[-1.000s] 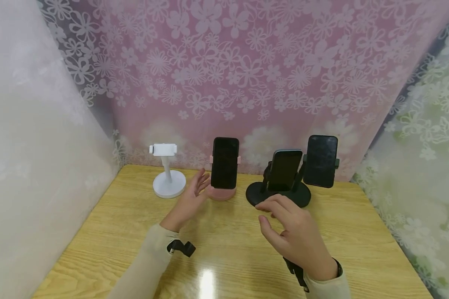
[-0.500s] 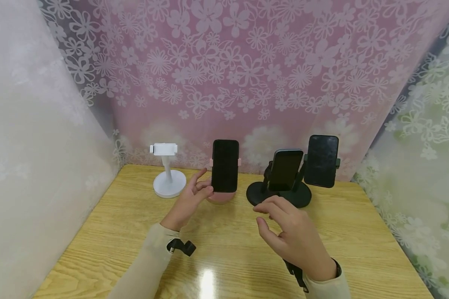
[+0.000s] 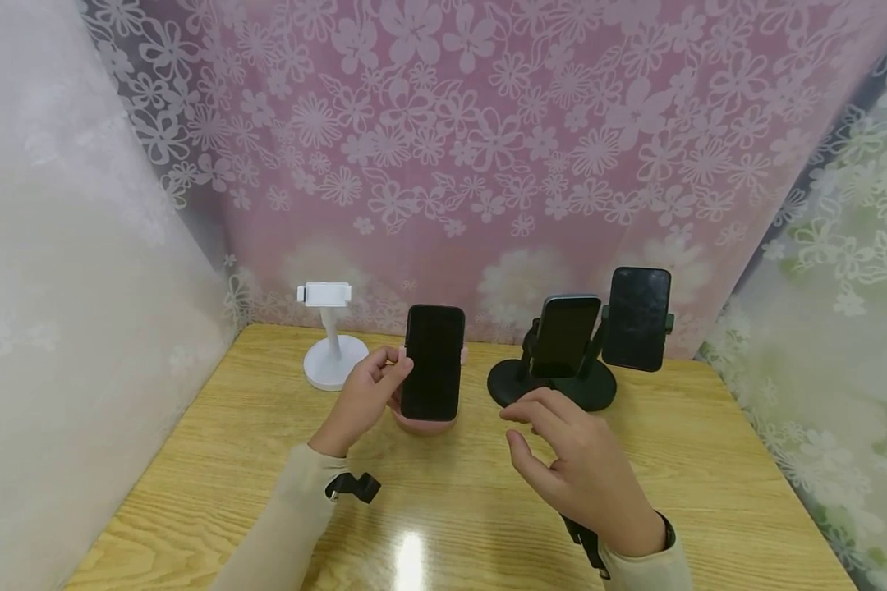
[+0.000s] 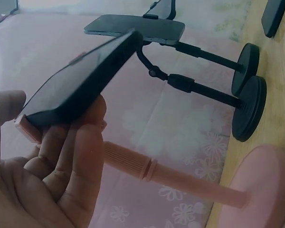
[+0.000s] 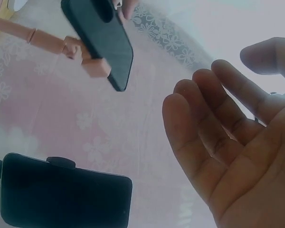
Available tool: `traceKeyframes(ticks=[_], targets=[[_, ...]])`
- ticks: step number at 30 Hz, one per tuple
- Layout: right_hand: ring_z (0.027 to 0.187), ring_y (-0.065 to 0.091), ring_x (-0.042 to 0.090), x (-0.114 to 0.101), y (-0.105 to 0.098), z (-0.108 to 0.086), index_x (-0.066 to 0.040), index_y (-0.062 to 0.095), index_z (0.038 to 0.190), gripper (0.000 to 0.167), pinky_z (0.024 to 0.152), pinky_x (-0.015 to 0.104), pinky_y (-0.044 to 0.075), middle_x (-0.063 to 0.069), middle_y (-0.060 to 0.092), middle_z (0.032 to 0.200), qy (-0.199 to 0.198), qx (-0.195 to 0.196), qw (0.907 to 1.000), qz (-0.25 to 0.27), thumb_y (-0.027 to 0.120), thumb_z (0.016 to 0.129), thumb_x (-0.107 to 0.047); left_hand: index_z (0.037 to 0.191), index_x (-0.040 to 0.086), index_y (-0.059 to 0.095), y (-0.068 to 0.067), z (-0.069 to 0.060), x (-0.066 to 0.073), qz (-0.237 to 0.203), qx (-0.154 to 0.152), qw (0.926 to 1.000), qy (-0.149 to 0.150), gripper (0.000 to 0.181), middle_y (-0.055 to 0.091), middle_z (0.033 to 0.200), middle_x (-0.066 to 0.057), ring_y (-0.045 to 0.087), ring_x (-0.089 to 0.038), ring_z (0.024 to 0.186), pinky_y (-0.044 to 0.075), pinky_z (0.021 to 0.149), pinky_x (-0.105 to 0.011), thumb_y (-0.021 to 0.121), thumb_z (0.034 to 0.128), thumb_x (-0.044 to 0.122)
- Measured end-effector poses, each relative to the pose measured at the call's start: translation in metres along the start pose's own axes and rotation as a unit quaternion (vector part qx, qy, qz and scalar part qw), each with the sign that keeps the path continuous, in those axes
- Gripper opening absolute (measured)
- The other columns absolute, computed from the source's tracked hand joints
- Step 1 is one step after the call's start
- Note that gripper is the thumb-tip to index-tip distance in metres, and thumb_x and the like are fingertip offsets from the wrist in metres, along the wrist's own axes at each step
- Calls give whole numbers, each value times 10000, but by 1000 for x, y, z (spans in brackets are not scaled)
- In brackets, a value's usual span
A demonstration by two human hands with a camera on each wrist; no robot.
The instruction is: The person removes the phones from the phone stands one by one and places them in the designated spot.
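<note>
A black phone [image 3: 433, 363] sits upright in the clamp of a pink phone stand [image 3: 425, 427]. My left hand [image 3: 362, 406] grips the phone at its left edge, thumb on the front side and fingers curled behind it, as the left wrist view shows. There the stand's pink stem [image 4: 194, 183] runs from the clamp to its round base. My right hand [image 3: 582, 468] hovers over the table with loosely bent fingers and holds nothing. It is nearest to a phone [image 3: 566, 336] on a black stand [image 3: 506, 383].
A white phone stand [image 3: 334, 361] with no phone in its clamp stands at the back left. Another phone [image 3: 637, 318] is mounted on a second black stand [image 3: 600, 392] at the right. A pink floral curtain [image 3: 443, 164] hangs behind the wooden table [image 3: 266, 427].
My left hand has closed on the phone in the pink stand. Phone and stand have come nearer to me and slightly left. My right hand has hardly moved.
</note>
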State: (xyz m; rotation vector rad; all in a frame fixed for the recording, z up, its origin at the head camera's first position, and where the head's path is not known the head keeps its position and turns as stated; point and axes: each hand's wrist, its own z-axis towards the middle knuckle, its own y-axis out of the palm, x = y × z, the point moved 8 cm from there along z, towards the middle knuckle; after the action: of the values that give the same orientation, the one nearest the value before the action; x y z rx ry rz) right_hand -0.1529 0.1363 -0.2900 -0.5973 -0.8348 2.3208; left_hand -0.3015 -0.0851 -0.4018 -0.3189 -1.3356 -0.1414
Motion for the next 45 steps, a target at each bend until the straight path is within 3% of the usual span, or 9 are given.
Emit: traceKeyframes(ticks=[4,10,17,22,26,29,33,38,45], targets=[[740,593,30,-1,0,0,-182,728,1072,270,660,189,528,-72,676,1045,-9,-4,10000,4,779,835,-63,905,68,553,-1,-4,6,295,-77,9991,310,299,540,625,-56,591,-246,555,558,566,-372,592,1075,311],[750,592,39,-3,-1,0,-181,728,1073,267,663,191,527,-68,674,1046,-58,13,10000,11,771,837,-64,723,97,526,2,-15,25,621,-214,9913,1145,344,496,521,-21,524,-192,429,481,440,-327,658,1033,161],[759,594,40,-2,-2,0,-178,730,1072,231,673,193,530,-66,671,1047,-50,-16,10000,73,748,863,-80,654,124,478,11,-26,48,719,-237,9805,1815,392,385,507,41,447,-107,408,413,403,-287,667,997,90],[769,592,41,-1,-1,-1,-179,734,1068,118,677,202,528,-69,672,1048,43,-137,9998,103,672,969,-186,633,139,428,17,-36,64,607,-437,9704,2296,420,352,501,32,370,-59,389,316,368,-225,642,985,60],[779,589,46,-1,0,-2,-171,735,1062,150,673,206,520,-71,675,1034,12,-154,9998,110,618,1022,-256,628,149,403,20,-44,76,457,-587,9614,2650,463,325,502,10,313,-39,393,255,369,-211,650,1020,151],[787,593,46,-1,0,-1,-167,734,1056,156,677,209,521,-69,681,1025,6,-162,9998,111,613,1028,-261,636,147,401,24,-49,85,276,-727,9584,2746,476,320,509,-6,303,-51,399,241,375,-214,662,1030,208],[778,599,41,-1,1,-1,-166,732,1025,94,680,205,531,-77,686,993,-6,-188,9997,132,653,992,-208,683,142,450,34,-53,90,72,-1111,9588,2614,399,360,529,-18,357,-63,404,310,375,-214,651,1027,119],[744,578,28,-1,-1,-1,-166,700,964,98,663,173,522,-101,663,926,-43,-92,9998,148,712,903,-91,734,146,479,47,-54,85,-37,-1580,9612,2259,344,395,556,-5,406,-57,428,373,397,-236,622,1042,91],[685,520,18,0,-4,-1,-182,668,936,218,599,144,463,-108,636,866,-77,31,10000,-17,774,821,-29,754,146,481,53,-51,78,47,-1843,9592,2144,350,416,583,5,460,-70,451,423,426,-264,611,1066,236]])
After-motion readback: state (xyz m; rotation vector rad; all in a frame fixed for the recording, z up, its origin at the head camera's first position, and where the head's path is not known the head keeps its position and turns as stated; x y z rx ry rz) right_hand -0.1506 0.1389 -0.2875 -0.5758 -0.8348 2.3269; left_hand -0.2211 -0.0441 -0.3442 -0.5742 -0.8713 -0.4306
